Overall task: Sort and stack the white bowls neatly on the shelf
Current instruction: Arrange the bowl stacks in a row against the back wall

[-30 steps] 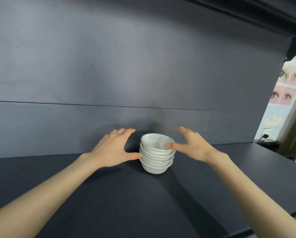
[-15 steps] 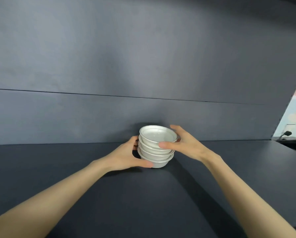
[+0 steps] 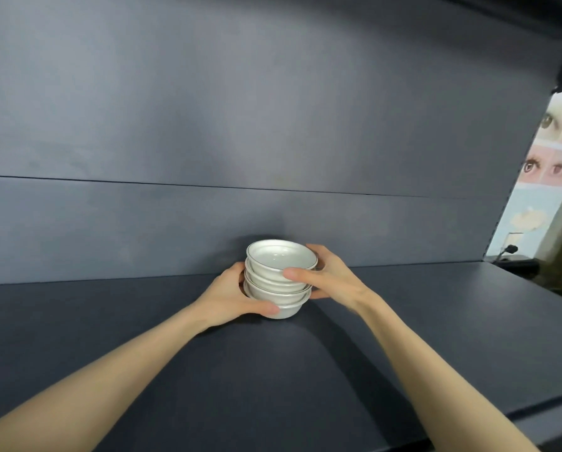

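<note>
A stack of white bowls (image 3: 273, 283) stood upright on the dark shelf (image 3: 273, 370), near its back panel (image 3: 208, 125). The left hand (image 3: 230, 295) clasped the lower bowls, thumb across the front. The right hand (image 3: 331, 278) clasped the upper ones from the opposite side.

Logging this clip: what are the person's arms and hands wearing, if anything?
Nothing visible. The left hand and right hand are ungloved, with no rings on the parts that show. The left arm and right arm are bare to the frame edge: no sleeves, watch or bracelet.
</note>
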Tool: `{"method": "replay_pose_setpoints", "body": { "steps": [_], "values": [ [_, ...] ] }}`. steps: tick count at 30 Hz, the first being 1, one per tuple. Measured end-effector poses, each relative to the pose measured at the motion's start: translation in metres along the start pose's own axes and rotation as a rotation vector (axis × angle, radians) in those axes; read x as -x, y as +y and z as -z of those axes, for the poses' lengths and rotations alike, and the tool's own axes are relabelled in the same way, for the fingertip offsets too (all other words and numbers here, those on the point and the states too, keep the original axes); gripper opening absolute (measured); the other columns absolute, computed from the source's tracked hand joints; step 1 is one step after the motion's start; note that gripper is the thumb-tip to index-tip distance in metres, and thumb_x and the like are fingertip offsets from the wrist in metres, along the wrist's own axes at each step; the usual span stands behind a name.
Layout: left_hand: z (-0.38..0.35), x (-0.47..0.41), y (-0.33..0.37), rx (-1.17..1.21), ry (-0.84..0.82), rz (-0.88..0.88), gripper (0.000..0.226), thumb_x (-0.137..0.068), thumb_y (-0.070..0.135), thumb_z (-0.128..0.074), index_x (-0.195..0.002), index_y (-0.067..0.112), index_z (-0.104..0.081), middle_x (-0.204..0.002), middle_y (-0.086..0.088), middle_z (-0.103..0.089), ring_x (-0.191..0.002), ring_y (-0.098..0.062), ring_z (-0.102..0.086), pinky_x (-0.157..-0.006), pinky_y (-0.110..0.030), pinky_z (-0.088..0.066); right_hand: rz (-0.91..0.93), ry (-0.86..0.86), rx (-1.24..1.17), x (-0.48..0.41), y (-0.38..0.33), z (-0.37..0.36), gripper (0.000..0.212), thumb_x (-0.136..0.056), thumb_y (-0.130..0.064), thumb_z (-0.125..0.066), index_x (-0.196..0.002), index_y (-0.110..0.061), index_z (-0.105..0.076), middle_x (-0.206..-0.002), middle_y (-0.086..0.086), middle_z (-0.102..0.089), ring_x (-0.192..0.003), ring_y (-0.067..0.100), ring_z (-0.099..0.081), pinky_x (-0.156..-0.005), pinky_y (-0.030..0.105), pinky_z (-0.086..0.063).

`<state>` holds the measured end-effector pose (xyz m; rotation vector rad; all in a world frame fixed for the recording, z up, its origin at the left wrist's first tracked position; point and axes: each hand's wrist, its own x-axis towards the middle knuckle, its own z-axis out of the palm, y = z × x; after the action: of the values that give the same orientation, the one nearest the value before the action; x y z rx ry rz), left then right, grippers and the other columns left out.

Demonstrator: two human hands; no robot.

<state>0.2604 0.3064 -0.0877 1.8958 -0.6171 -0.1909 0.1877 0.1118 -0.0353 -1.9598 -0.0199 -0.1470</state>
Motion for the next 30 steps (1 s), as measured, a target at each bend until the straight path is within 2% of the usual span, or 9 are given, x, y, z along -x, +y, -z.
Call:
{"method": "replay_pose_setpoints", "body": {
  "steps": [8, 13, 17, 20, 25, 30],
  "values": [
    [-0.013, 0.045, 0.020, 0.034, 0.121, 0.029, 0.088, -0.043, 0.034, -0.092, -0.123, 0.022, -0.056, -0.109, 0.011, -0.071, -0.101, -0.004, -0.066, -0.094, -0.034, -0.053, 0.082, -0.134, -0.011, 0.022, -0.010, 0.007, 0.037, -0.077, -0.027, -0.079, -0.104, -0.030, -0.053, -0.108, -0.004, -0.067, -0.097, 0.010, -0.068, -0.078, 0.034, -0.060],
    [-0.023, 0.094, 0.045, 0.004, 0.248, 0.051, 0.086, -0.041, 0.037, -0.091, -0.119, 0.022, -0.058, -0.107, 0.012, -0.071, -0.099, -0.006, -0.067, -0.093, -0.036, -0.053, 0.131, -0.213, -0.041, 0.050, -0.022, 0.009, 0.051, -0.075, -0.027, -0.080, -0.118, -0.023, -0.052, -0.114, -0.001, -0.066, -0.100, 0.013, -0.067, -0.079, 0.037, -0.060],
    [-0.021, 0.138, 0.063, -0.015, 0.348, 0.064, 0.080, -0.038, 0.038, -0.090, -0.112, 0.026, -0.059, -0.103, 0.013, -0.072, -0.097, -0.005, -0.067, -0.092, -0.034, -0.054, 0.179, -0.306, -0.064, 0.069, -0.039, -0.001, 0.040, -0.076, -0.025, -0.080, -0.107, -0.028, -0.054, -0.111, 0.000, -0.066, -0.098, 0.012, -0.067, -0.075, 0.034, -0.060],
    [-0.009, 0.169, 0.076, -0.043, 0.418, 0.071, 0.076, -0.039, 0.039, -0.090, -0.108, 0.027, -0.060, -0.101, 0.014, -0.073, -0.096, -0.004, -0.068, -0.091, -0.033, -0.054, 0.212, -0.364, -0.077, 0.078, -0.056, -0.018, 0.046, -0.075, -0.027, -0.080, -0.114, -0.023, -0.055, -0.111, 0.001, -0.066, -0.099, 0.013, -0.067, -0.076, 0.037, -0.060],
    [0.026, 0.219, 0.087, -0.102, 0.531, 0.094, 0.077, -0.040, 0.040, -0.090, -0.109, 0.024, -0.063, -0.100, 0.012, -0.073, -0.095, -0.006, -0.068, -0.091, -0.035, -0.054, 0.292, -0.453, -0.095, 0.090, -0.091, -0.058, 0.036, -0.078, -0.027, -0.078, -0.107, -0.025, -0.057, -0.108, -0.003, -0.067, -0.097, 0.010, -0.066, -0.075, 0.034, -0.060],
    [0.069, 0.268, 0.085, -0.148, 0.624, 0.112, 0.080, -0.038, 0.042, -0.091, -0.110, 0.023, -0.063, -0.100, 0.011, -0.073, -0.095, -0.007, -0.068, -0.092, -0.038, -0.054, 0.330, -0.522, -0.114, 0.102, -0.124, -0.111, 0.042, -0.077, -0.029, -0.078, -0.114, -0.023, -0.057, -0.109, -0.004, -0.066, -0.097, 0.009, -0.066, -0.074, 0.031, -0.060]
  ]
}}
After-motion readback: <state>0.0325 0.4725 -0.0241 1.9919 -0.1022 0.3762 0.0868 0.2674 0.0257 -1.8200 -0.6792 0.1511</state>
